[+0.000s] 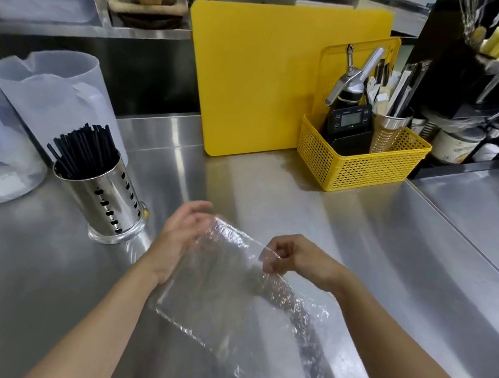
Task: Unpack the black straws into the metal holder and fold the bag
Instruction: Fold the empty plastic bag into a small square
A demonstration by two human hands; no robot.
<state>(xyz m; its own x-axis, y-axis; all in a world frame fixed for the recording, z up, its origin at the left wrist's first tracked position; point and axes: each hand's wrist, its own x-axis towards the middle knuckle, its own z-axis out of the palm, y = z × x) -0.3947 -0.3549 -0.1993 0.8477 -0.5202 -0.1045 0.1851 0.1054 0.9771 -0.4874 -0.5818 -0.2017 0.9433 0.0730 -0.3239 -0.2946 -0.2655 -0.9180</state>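
Plastic-wise, looking at a clear, empty bag (221, 285) held up over the steel tabletop (361, 232), with the black straws (83, 148) already parked in the perforated metal holder (107, 200) off to the left. Got the right hand (293, 256) pinching the top corner, fingers (276, 252) clamped on the film, and the left hand (184, 234) laid against the opposite edge with fingers loosely apart. Bet on flimsy, weightless, slippery and springy stuff, so best to grab by corners or the sealed edges, flatten on the tabletop and press each crease down hard.
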